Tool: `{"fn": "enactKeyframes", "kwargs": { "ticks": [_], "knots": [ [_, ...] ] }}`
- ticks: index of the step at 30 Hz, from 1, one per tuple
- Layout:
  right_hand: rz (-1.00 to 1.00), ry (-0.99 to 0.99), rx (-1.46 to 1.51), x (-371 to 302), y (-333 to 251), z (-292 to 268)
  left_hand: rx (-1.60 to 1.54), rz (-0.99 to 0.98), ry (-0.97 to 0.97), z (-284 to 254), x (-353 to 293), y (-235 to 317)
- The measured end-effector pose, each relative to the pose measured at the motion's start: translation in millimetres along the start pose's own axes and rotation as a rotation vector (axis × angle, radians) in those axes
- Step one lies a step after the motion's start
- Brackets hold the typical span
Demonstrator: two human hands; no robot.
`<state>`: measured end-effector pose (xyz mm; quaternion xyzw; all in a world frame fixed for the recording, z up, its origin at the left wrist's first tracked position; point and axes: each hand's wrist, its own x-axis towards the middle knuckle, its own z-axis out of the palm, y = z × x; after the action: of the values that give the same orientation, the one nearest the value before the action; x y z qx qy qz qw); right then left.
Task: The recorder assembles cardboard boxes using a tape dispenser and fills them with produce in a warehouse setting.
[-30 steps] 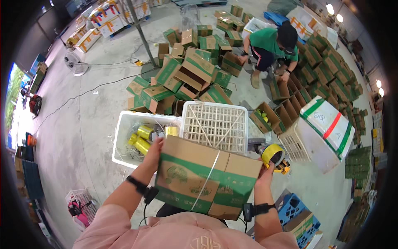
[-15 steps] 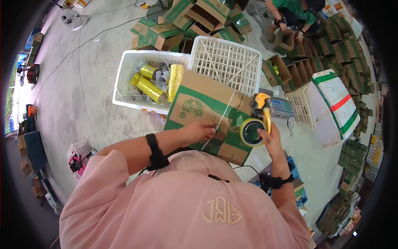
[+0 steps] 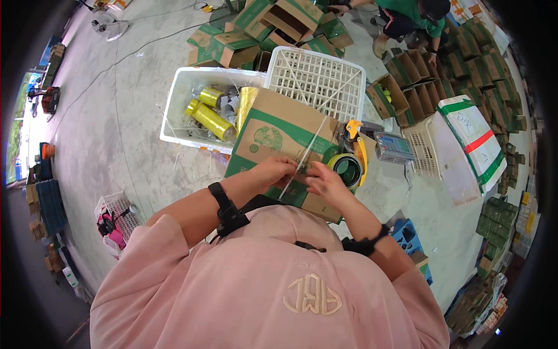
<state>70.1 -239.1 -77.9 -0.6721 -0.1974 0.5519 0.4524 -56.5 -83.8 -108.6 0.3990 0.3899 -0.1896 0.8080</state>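
Note:
A closed brown-and-green cardboard box (image 3: 285,119) lies in front of me, crossed slantwise by a narrow white strap (image 3: 314,139). Over its near part, my left hand (image 3: 278,170) has its fingers drawn together beside the strap. My right hand (image 3: 326,182) faces it from the other side of the strap, fingers curled inward and close to the left fingertips. Whatever may be between the fingers is too small to make out. Just past the right hand, an orange-handled tape dispenser (image 3: 361,158) with a tape roll (image 3: 345,168) rests at the box's right side, out of my grip.
Behind the box stand a white foam bin (image 3: 174,110) holding yellow tape rolls and a white plastic crate (image 3: 317,75). A scale (image 3: 393,146) sits to the right. Open cartons (image 3: 238,46) are heaped at the back. A co-worker in green (image 3: 410,20) bends over cartons.
My right hand has let go of the tape dispenser and moved left to meet my left hand at the strap. The co-worker has shifted and reaches out to both sides.

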Motion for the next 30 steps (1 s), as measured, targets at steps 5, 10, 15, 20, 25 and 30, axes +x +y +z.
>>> {"fn": "enactKeyframes", "kwargs": {
  "ticks": [5,10,15,20,25,30],
  "knots": [
    [0.312,-0.088,0.450,43.0,-9.3,1.8,0.339,0.278,0.176,11.1,-2.5,-13.9],
    [0.236,0.044,0.405,31.8,-5.8,6.6,0.840,0.694,0.428,31.7,-17.7,-35.2],
    [0.150,0.080,0.306,29.7,0.4,9.3,0.854,0.461,0.381,22.5,-2.0,-17.6],
    [-0.124,0.026,-0.308,32.7,30.6,-1.9,0.689,0.471,0.295,9.1,7.8,-23.6],
    [-0.292,0.002,-0.767,21.9,3.7,9.3,0.904,0.465,0.258,1.3,3.8,-10.4],
    [-0.441,0.139,-0.790,23.4,18.1,10.9,0.713,0.241,0.041,-6.1,9.5,6.1]
  ]
}}
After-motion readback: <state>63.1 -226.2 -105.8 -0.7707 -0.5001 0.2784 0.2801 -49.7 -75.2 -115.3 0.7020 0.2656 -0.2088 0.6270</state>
